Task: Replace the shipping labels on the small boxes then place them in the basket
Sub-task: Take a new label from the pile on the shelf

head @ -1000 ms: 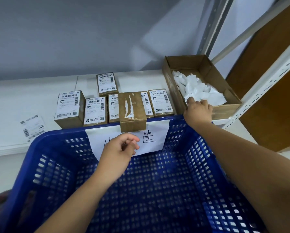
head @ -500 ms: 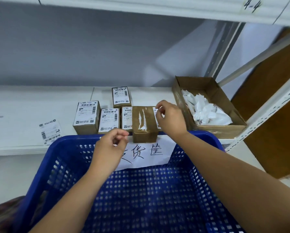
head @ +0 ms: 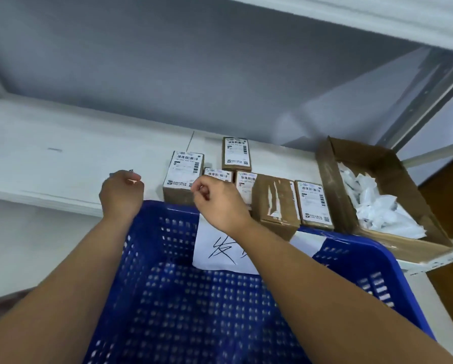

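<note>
left hand (head: 121,191) has swung out over the shelf (head: 62,164), right hand (head: 217,203) curled.

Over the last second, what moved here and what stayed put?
The right hand left the scrap carton, paused at the stripped box, then swung left in front of the labelled boxes, fingers curled. The left hand reached left onto the shelf, over where the loose label lay; whether it grips it is hidden. Stripped box, labelled boxes and basket stayed put.

The left hand (head: 121,191) and right hand (head: 217,203) curl near labelled boxes (head: 236,153) behind the blue basket (head: 167,258).
</note>
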A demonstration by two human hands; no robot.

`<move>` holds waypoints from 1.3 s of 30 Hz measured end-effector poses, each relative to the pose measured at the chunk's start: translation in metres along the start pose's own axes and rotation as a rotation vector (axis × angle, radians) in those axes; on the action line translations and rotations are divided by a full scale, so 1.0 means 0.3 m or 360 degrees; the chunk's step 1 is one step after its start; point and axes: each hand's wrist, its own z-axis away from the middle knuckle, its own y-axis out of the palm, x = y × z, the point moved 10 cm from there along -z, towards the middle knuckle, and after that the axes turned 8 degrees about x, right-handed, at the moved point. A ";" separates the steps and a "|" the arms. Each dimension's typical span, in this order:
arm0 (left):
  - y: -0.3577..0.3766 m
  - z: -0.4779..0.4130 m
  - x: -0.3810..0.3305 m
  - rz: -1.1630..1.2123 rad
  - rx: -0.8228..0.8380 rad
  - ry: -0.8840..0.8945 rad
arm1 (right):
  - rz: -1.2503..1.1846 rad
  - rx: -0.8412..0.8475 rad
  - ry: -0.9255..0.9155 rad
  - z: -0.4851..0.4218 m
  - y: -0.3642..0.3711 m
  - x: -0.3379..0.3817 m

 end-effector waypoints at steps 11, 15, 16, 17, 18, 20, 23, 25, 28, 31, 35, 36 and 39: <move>0.051 -0.222 0.322 -0.0189 0.0178 -0.0596 | 0.0126 0.0314 0.0083 -0.114 0.176 -0.031; 0.023 -0.221 0.378 -0.0423 0.0066 -0.0810 | 0.0136 0.0325 0.0116 -0.125 0.202 -0.061; 0.022 -0.214 0.393 -0.0392 0.0050 -0.0858 | 0.0141 0.0326 0.0123 -0.124 0.207 -0.068; 0.029 -0.203 0.411 -0.0274 0.0041 -0.0919 | 0.0148 0.0334 0.0131 -0.123 0.213 -0.075; 0.039 -0.196 0.434 -0.0093 0.0025 -0.0965 | 0.0155 0.0345 0.0138 -0.123 0.216 -0.081; 0.049 -0.180 0.481 0.0245 -0.0030 -0.1020 | 0.0168 0.0362 0.0153 -0.123 0.223 -0.092; 0.027 -0.187 0.519 0.0355 -0.0125 -0.0966 | 0.0150 0.0326 0.0179 -0.117 0.226 -0.104; 0.003 -0.182 0.527 0.0410 -0.0189 -0.0914 | 0.0146 0.0325 0.0197 -0.108 0.239 -0.101; -0.030 -0.177 0.478 0.0470 -0.0296 -0.0695 | 0.0152 0.0358 0.0208 -0.093 0.255 -0.090; -0.026 -0.177 0.369 0.0531 -0.0247 -0.0517 | 0.0098 0.0339 0.0224 -0.078 0.232 -0.077; -0.015 -0.152 0.174 0.0769 -0.0053 -0.0288 | -0.0077 0.0215 0.0244 -0.043 0.142 -0.051; -0.017 -0.137 0.105 0.0809 0.0007 -0.0206 | -0.0135 0.0168 0.0258 -0.029 0.105 -0.045; -0.004 -0.050 -0.117 0.0895 0.0313 0.0023 | -0.0428 0.0057 0.0329 0.024 0.016 -0.044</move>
